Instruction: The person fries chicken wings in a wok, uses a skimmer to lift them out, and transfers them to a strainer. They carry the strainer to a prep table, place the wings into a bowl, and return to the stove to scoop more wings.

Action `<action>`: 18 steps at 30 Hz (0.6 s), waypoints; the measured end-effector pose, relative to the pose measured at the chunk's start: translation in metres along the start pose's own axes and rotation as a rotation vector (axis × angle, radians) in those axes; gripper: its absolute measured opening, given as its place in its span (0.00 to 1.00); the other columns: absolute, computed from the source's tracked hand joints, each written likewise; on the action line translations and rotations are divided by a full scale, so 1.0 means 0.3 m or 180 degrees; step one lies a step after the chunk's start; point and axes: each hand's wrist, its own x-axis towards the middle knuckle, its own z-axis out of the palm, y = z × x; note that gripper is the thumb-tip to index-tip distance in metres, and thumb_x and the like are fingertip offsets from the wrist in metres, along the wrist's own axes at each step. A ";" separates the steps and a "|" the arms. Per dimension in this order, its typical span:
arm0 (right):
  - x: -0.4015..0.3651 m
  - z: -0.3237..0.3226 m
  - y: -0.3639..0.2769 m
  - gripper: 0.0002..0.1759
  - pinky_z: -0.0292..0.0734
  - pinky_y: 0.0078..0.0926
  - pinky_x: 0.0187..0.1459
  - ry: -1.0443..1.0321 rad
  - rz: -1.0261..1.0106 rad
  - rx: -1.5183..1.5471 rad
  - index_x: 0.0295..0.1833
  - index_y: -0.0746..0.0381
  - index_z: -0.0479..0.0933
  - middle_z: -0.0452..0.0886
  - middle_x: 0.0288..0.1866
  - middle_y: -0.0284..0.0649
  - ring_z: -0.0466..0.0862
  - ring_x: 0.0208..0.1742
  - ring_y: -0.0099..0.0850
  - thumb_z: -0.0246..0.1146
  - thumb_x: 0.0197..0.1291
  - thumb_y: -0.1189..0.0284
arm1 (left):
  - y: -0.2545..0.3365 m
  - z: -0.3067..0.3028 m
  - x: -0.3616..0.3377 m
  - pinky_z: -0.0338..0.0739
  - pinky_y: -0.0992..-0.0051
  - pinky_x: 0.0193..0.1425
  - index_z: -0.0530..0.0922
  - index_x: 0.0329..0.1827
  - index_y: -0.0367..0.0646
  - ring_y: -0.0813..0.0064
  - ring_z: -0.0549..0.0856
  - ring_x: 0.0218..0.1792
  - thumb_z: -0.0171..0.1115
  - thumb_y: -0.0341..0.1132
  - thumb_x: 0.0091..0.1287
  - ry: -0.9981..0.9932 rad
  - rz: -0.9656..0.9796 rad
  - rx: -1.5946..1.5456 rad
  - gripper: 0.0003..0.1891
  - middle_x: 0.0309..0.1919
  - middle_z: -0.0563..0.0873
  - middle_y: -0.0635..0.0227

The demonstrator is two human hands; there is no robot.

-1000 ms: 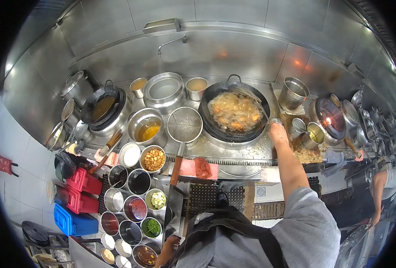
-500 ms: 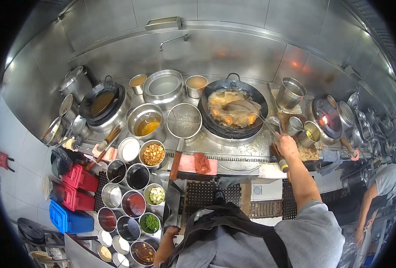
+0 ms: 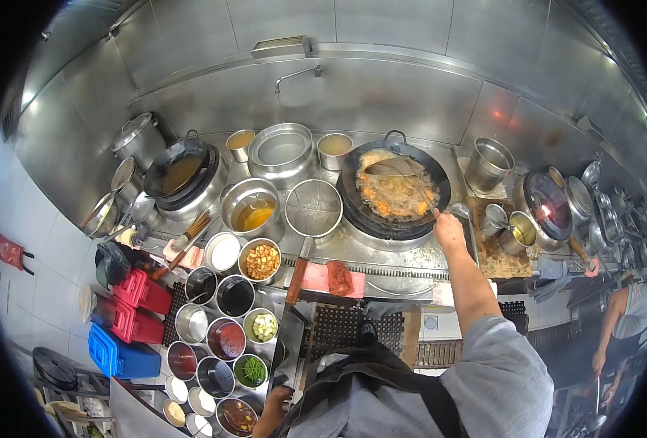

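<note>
My right hand (image 3: 449, 228) is wrapped round the handle of a skimmer (image 3: 395, 167). The skimmer's wide, flat-looking head sits tilted at the far side of the black wok (image 3: 441, 191). Golden-orange pieces of food (image 3: 382, 203) bubble in oil in front of it. Low beside my body, my left hand (image 3: 282, 394) is near the counter edge and the pot of chopped green herbs (image 3: 250, 371); its fingers are in shadow and partly hidden. A round wire strainer (image 3: 314, 206) rests on a pot left of the wok.
Several sauce and ingredient pots, one with browned pieces (image 3: 259, 261), stand at left. A second wok (image 3: 181, 171) is farther left. A lit burner with a wok (image 3: 546, 204) and steel pots (image 3: 490, 164) stand at right. Another person (image 3: 633, 314) works at far right, holding a long utensil.
My right hand has moved forward and left, nearer the wok. The skimmer head has shifted toward the wok's far side, uncovering more frying food. The view has turned slightly left.
</note>
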 end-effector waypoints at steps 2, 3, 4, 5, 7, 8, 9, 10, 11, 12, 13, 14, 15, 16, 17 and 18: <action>0.059 0.032 0.004 0.19 0.78 0.42 0.46 -0.0010 -0.0004 -0.0021 0.55 0.59 0.72 0.78 0.45 0.51 0.82 0.45 0.48 0.50 0.57 0.76 | 0.045 0.011 -0.002 0.74 0.72 0.39 0.79 0.42 0.46 0.72 0.81 0.38 0.63 0.39 0.54 0.0021 0.0133 0.0032 0.14 0.34 0.81 0.67; 0.079 0.046 0.012 0.18 0.78 0.41 0.46 -0.0020 0.0000 -0.0054 0.54 0.59 0.73 0.78 0.45 0.51 0.82 0.45 0.48 0.50 0.58 0.76 | 0.060 0.016 0.003 0.74 0.72 0.39 0.79 0.42 0.46 0.72 0.81 0.38 0.63 0.39 0.54 0.0030 0.0192 0.0050 0.14 0.33 0.81 0.67; 0.081 0.041 0.013 0.18 0.78 0.41 0.46 -0.0016 -0.0005 -0.0062 0.54 0.59 0.73 0.78 0.45 0.51 0.82 0.45 0.48 0.50 0.58 0.76 | 0.101 0.036 0.014 0.74 0.72 0.39 0.79 0.42 0.46 0.72 0.81 0.38 0.63 0.39 0.54 0.0063 0.0385 0.0083 0.14 0.33 0.81 0.66; 0.081 0.028 0.006 0.16 0.79 0.42 0.45 -0.0017 -0.0019 -0.0129 0.53 0.59 0.73 0.79 0.45 0.51 0.82 0.44 0.48 0.49 0.59 0.75 | 0.004 0.020 0.042 0.74 0.72 0.39 0.79 0.42 0.46 0.71 0.81 0.38 0.63 0.40 0.54 0.0023 -0.0143 0.0139 0.14 0.33 0.81 0.66; 0.068 0.010 0.011 0.15 0.79 0.42 0.44 -0.0040 -0.0026 -0.0200 0.52 0.59 0.73 0.79 0.44 0.51 0.82 0.44 0.48 0.49 0.60 0.74 | -0.227 -0.006 0.158 0.74 0.72 0.38 0.79 0.42 0.46 0.71 0.81 0.38 0.63 0.40 0.55 -0.0002 -0.1121 0.0181 0.13 0.33 0.81 0.66; 0.049 0.006 0.031 0.15 0.79 0.42 0.44 -0.0050 -0.0055 -0.0243 0.52 0.59 0.74 0.79 0.44 0.52 0.82 0.44 0.48 0.48 0.61 0.73 | -0.318 -0.012 0.211 0.74 0.72 0.38 0.79 0.42 0.46 0.71 0.81 0.38 0.62 0.40 0.55 0.0004 -0.1535 0.0234 0.13 0.33 0.81 0.66; 0.033 0.005 0.056 0.14 0.79 0.42 0.43 -0.0056 -0.0080 -0.0291 0.52 0.59 0.74 0.79 0.44 0.52 0.83 0.43 0.48 0.48 0.63 0.71 | -0.373 -0.013 0.252 0.75 0.72 0.38 0.79 0.42 0.46 0.71 0.81 0.38 0.62 0.40 0.55 0.0009 -0.1797 0.0275 0.13 0.33 0.81 0.66; 0.015 0.009 0.086 0.14 0.79 0.43 0.43 -0.0051 -0.0050 -0.0268 0.50 0.60 0.74 0.80 0.42 0.54 0.83 0.43 0.49 0.46 0.66 0.68 | -0.407 -0.017 0.276 0.75 0.72 0.38 0.79 0.42 0.46 0.71 0.81 0.38 0.62 0.40 0.55 0.0001 -0.1995 0.0326 0.13 0.33 0.81 0.66; -0.003 -0.002 0.105 0.14 0.79 0.43 0.43 -0.0066 -0.0027 -0.0283 0.50 0.60 0.74 0.80 0.42 0.54 0.83 0.43 0.49 0.46 0.66 0.68 | -0.419 -0.016 0.298 0.75 0.72 0.38 0.79 0.42 0.46 0.71 0.81 0.38 0.62 0.40 0.55 -0.0012 -0.2081 0.0342 0.13 0.33 0.81 0.66; -0.019 -0.018 0.122 0.15 0.79 0.43 0.43 -0.0062 0.0058 -0.0267 0.49 0.60 0.75 0.80 0.40 0.54 0.82 0.43 0.49 0.46 0.67 0.67 | -0.431 -0.013 0.313 0.75 0.72 0.38 0.79 0.42 0.46 0.71 0.81 0.38 0.62 0.40 0.56 -0.0023 -0.2151 0.0360 0.13 0.33 0.81 0.66; -0.033 -0.027 0.139 0.16 0.78 0.44 0.44 -0.0062 0.0142 -0.0250 0.49 0.60 0.76 0.80 0.39 0.54 0.82 0.43 0.50 0.45 0.67 0.66 | -0.435 -0.014 0.320 0.75 0.72 0.38 0.79 0.42 0.46 0.71 0.81 0.38 0.62 0.40 0.56 -0.0038 -0.2197 0.0385 0.13 0.33 0.81 0.66; -0.034 -0.015 0.170 0.14 0.77 0.45 0.44 0.0012 0.0301 -0.0072 0.46 0.63 0.77 0.81 0.37 0.54 0.82 0.42 0.51 0.48 0.64 0.69 | -0.439 -0.012 0.325 0.75 0.71 0.37 0.79 0.42 0.46 0.71 0.81 0.38 0.62 0.40 0.56 -0.0050 -0.2226 0.0392 0.13 0.33 0.81 0.66; -0.048 -0.014 0.197 0.14 0.77 0.45 0.44 0.0001 0.0323 -0.0080 0.46 0.63 0.77 0.81 0.37 0.54 0.82 0.42 0.51 0.48 0.64 0.69 | -0.440 -0.014 0.339 0.75 0.71 0.37 0.79 0.42 0.46 0.71 0.81 0.38 0.62 0.40 0.56 -0.0057 -0.2254 0.0408 0.13 0.33 0.81 0.66; -0.064 -0.034 0.208 0.13 0.77 0.46 0.45 0.0199 0.0262 0.0038 0.46 0.64 0.77 0.81 0.37 0.55 0.81 0.42 0.52 0.50 0.60 0.71 | -0.443 -0.013 0.346 0.75 0.71 0.37 0.79 0.42 0.46 0.71 0.81 0.38 0.62 0.40 0.56 -0.0074 -0.2283 0.0420 0.13 0.33 0.81 0.66; -0.080 -0.050 0.211 0.13 0.76 0.47 0.46 0.0395 0.0199 0.0156 0.45 0.65 0.77 0.81 0.37 0.55 0.81 0.42 0.52 0.52 0.56 0.74 | -0.445 -0.012 0.352 0.75 0.71 0.37 0.79 0.42 0.46 0.71 0.81 0.37 0.62 0.40 0.56 -0.0079 -0.2303 0.0430 0.13 0.33 0.81 0.66; -0.105 -0.067 0.213 0.15 0.76 0.47 0.46 0.0540 0.0351 0.0363 0.45 0.65 0.77 0.81 0.37 0.55 0.81 0.42 0.52 0.53 0.50 0.77 | -0.447 -0.013 0.354 0.75 0.71 0.37 0.79 0.42 0.46 0.71 0.81 0.37 0.61 0.40 0.57 -0.0092 -0.2318 0.0442 0.13 0.33 0.81 0.66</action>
